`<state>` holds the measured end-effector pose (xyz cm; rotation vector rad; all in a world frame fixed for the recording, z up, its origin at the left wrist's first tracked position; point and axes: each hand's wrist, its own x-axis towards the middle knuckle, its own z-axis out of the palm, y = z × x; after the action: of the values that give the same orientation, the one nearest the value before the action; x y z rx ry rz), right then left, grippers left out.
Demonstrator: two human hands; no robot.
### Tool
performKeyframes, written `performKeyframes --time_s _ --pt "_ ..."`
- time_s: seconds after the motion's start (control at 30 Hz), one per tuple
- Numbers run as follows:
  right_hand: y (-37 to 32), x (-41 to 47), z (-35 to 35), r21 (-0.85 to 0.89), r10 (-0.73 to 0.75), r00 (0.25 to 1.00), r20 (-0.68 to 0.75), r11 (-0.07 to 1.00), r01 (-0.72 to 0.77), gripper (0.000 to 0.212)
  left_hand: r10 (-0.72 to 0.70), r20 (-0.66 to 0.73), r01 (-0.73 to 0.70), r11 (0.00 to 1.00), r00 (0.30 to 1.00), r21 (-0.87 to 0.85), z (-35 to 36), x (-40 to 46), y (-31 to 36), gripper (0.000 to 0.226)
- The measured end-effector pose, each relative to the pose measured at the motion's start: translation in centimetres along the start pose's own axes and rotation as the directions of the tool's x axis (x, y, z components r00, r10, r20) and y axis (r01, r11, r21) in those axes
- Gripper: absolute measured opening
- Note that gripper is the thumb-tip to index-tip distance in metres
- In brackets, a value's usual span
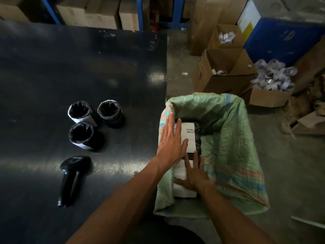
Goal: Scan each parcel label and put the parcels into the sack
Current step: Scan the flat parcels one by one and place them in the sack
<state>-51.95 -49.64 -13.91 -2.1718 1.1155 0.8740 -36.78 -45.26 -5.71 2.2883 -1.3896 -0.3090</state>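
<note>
A green woven sack [233,138] stands open beside the table's right edge. Inside it lie black-wrapped parcels with white labels; the upper one [190,136] shows a barcode, and a second [181,173] lies nearer me. My left hand [171,140] is spread flat over the sack's left rim and the upper parcel. My right hand [193,173] rests flat, fingers apart, on the nearer parcel. Three round black parcels [95,120] with white labels stand on the dark table [70,67]. A black handheld scanner [73,176] lies on the table, untouched.
Open cardboard boxes [226,71] sit on the concrete floor behind the sack, one heaped with white paper scraps [274,76]. A blue bin [281,37] stands at the back right. Stacked cartons and blue shelving [98,13] line the far wall.
</note>
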Motion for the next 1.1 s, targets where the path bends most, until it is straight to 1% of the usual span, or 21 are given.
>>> performKeyframes --time_s 0.23,0.37,0.6,0.7,0.77,0.87,0.93,1.0,1.1 --pt "0.0 1.3 -0.4 0.012 0.022 1.0 0.015 1.0 -0.023 0.127 0.011 -0.01 -0.011 1.0 1.0 -0.016 -0.3 0.0 -0.9 0.075" --pt "-0.3 1.1 -0.6 0.011 0.005 1.0 0.01 1.0 -0.005 0.125 0.004 0.017 -0.004 1.0 1.0 -0.003 -0.5 0.1 -0.7 0.075" --pt "-0.7 0.7 -1.2 0.001 0.06 0.998 -0.002 0.998 -0.06 0.126 0.014 0.105 -0.015 1.0 0.994 0.007 -1.6 -0.3 -0.9 0.079" --pt "-0.9 0.5 -1.9 0.011 0.078 0.995 -0.055 0.997 -0.077 0.111 0.038 0.155 -0.039 0.999 0.987 0.001 -2.6 -1.0 -1.4 0.08" --pt "-0.7 0.2 -2.4 0.08 0.102 0.983 -0.152 0.993 -0.091 0.098 0.035 0.13 -0.034 0.999 0.991 -0.009 -3.7 -1.8 -2.2 0.076" --pt "-0.4 -0.6 -3.4 0.246 0.132 0.923 -0.361 0.968 -0.042 0.074 -0.025 0.089 0.023 0.999 0.996 0.026 -5.9 -3.1 -4.7 0.072" --pt "-0.7 -1.4 -4.6 0.343 0.145 0.857 -0.494 0.939 0.038 0.059 -0.079 0.064 0.074 0.995 0.995 0.066 -7.4 -3.9 -7.1 0.071" --pt "-1.9 -2.7 -6.4 0.367 0.156 0.774 -0.613 0.924 0.104 0.052 -0.116 0.027 0.112 0.986 0.993 0.124 -8.9 -4.7 -9.9 0.071" --pt "-5.1 -5.1 -8.9 0.312 0.118 0.641 -0.759 0.929 0.198 0.047 -0.162 -0.002 0.159 0.966 0.987 0.203 -11.5 -5.8 -13.9 0.071"
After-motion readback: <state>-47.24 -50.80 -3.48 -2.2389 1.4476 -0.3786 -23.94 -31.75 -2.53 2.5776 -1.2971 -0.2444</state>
